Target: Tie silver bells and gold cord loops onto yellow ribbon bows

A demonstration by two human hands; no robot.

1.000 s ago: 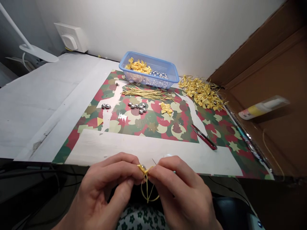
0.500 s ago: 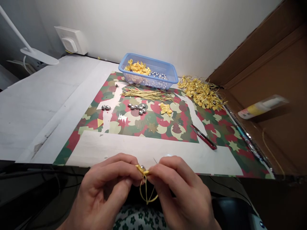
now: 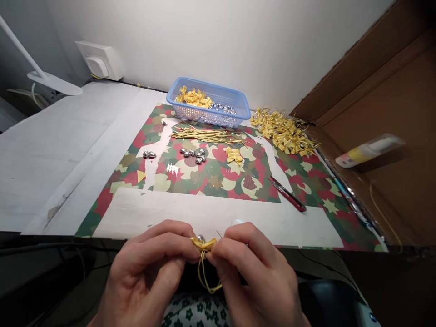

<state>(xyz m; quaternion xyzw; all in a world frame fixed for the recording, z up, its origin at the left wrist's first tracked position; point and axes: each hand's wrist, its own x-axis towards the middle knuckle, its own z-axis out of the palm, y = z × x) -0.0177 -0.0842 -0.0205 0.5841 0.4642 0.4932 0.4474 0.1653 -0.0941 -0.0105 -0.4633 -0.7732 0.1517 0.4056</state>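
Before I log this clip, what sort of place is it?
Probably a small craft work corner: a blue basket holds yellow bows and silver beads, with a bundle of yellow cords in front.

Counted: one left hand (image 3: 150,268), one right hand (image 3: 257,268), one held bow (image 3: 204,245), one blue basket (image 3: 204,113), one pair of snips (image 3: 289,195), one bottle (image 3: 368,151).

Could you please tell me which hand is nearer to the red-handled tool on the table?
Right: the right hand is on the near side of the red-handled tool, slightly to its left. The left hand is farther off to the left.
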